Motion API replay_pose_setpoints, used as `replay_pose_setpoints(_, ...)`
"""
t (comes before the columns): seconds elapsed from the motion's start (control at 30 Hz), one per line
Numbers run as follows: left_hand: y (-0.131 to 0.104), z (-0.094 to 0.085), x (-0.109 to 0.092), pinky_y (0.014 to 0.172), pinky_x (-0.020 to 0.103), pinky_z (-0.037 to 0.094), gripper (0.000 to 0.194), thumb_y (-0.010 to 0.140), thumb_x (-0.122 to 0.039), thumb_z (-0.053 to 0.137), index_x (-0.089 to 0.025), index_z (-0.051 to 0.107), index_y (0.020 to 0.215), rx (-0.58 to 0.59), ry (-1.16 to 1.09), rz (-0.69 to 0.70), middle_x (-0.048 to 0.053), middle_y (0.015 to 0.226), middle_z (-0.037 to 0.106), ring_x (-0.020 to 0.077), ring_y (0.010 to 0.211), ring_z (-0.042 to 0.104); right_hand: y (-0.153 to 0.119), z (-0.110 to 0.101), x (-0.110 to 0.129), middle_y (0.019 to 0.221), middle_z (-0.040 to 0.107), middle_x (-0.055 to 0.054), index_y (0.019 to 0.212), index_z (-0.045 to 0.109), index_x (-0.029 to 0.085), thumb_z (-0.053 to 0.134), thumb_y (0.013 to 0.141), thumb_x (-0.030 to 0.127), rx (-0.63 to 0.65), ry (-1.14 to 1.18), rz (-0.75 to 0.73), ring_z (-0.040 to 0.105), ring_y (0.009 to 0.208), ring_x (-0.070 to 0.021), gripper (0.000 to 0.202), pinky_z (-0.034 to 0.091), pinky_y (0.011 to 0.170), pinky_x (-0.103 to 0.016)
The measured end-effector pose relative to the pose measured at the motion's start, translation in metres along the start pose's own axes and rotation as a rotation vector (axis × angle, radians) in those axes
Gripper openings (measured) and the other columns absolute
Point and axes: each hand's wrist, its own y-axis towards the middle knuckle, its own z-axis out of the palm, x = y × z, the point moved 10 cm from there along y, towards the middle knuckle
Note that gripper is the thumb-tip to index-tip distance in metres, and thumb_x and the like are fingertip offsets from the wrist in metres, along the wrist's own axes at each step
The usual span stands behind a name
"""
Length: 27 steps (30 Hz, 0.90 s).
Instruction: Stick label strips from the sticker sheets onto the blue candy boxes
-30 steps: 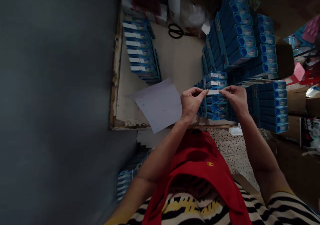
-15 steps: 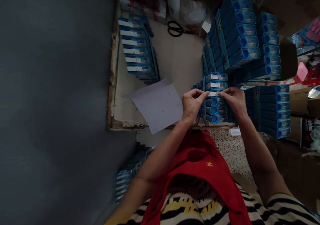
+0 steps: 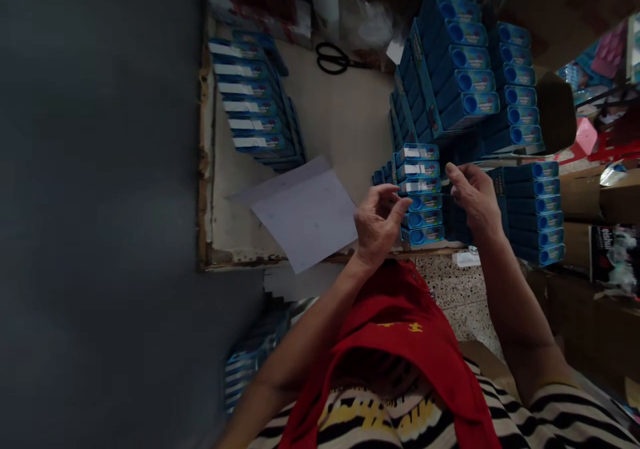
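Observation:
Several blue boxes [image 3: 423, 219] are stacked in front of me at the table's near edge. The upper three carry white strips across their ends; the lower ones show bare blue ends. My left hand [image 3: 379, 221] is at the left side of this stack, thumb and fingers apart, with nothing visible in it. Off the stack's right side is my right hand [image 3: 473, 196], raised, thumb and fingers parted and holding nothing that I can see. White sheets of paper [image 3: 305, 216] lie left of my left hand, overhanging the table's front edge.
More blue boxes with white strips [image 3: 255, 96] stand at the table's left. Tall stacks of blue boxes [image 3: 463, 69] rise at the back right, others [image 3: 535, 206] beyond my right hand. Black scissors [image 3: 333, 58] lie at the back. The wooden table edge [image 3: 204, 169] is chipped.
Both hands have let go of the white strip, which now lies on the third box end. My right hand has drawn away to the right, and my left has opened. The view has shifted slightly.

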Motion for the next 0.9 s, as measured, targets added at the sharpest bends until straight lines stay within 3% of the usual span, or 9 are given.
replay_pose_setpoints(0.07,-0.006,0.015,-0.021,0.066,0.025,0.052,0.055,0.079,-0.053,0.091,-0.023,0.071,0.122,0.166,-0.03,0.041,0.005,0.105,0.076,0.0115,0.071,0.063,-0.002,0.007,0.002,0.06,0.047,0.005,0.08,0.058,0.025,0.079,0.074,0.087,0.031,0.04,0.013,0.036,0.052,-0.0094,0.065,0.025,0.049,-0.027)
replay_pose_setpoints(0.13,-0.006,0.023,-0.032,0.063,0.025,0.053,0.063,0.074,-0.051,0.096,-0.024,0.073,0.125,0.234,-0.046,0.058,0.007,0.112,0.078,0.0111,0.069,0.063,-0.006,0.014,0.006,0.06,0.047,0.006,0.08,0.058,0.025,0.08,0.072,0.088,0.053,0.057,0.014,0.036,0.052,-0.0092,0.067,0.025,0.049,-0.027)
replay_pose_setpoints(0.3,0.004,0.023,-0.04,0.074,0.028,0.057,0.02,0.083,-0.038,0.09,-0.022,0.082,0.09,0.196,-0.034,0.12,0.004,0.094,0.079,0.0127,0.072,0.064,-0.019,0.027,0.016,0.057,0.045,0.007,0.079,0.057,0.025,0.085,0.066,0.087,0.137,0.119,0.026,0.036,0.05,-0.0081,0.069,0.026,0.048,-0.026)
replay_pose_setpoints(0.47,0.005,0.021,-0.034,0.074,0.03,0.058,0.021,0.075,-0.032,0.094,-0.023,0.084,0.091,0.244,-0.046,0.052,0.004,0.095,0.08,0.0143,0.074,0.065,-0.032,0.032,0.015,0.057,0.041,0.009,0.08,0.056,0.026,0.085,0.066,0.087,0.187,0.156,0.074,0.034,0.049,-0.0075,0.069,0.027,0.047,-0.025)
replay_pose_setpoints(0.67,0.002,0.023,-0.039,0.074,0.031,0.057,0.012,0.081,-0.034,0.09,-0.025,0.082,0.082,0.298,-0.07,0.096,0.004,0.086,0.078,0.0157,0.074,0.066,-0.04,0.038,0.012,0.058,0.04,0.009,0.081,0.056,0.026,0.086,0.068,0.084,0.207,0.169,0.067,0.035,0.05,-0.0077,0.066,0.027,0.046,-0.025)
replay_pose_setpoints(0.9,-0.007,0.019,-0.049,0.069,0.029,0.054,0.02,0.083,-0.041,0.087,-0.023,0.078,0.077,0.338,-0.057,0.158,0.004,0.082,0.075,0.0154,0.074,0.064,-0.042,0.035,0.004,0.061,0.048,0.009,0.084,0.057,0.026,0.089,0.069,0.077,0.186,0.218,0.124,0.04,0.052,-0.0073,0.061,0.033,0.049,-0.024)
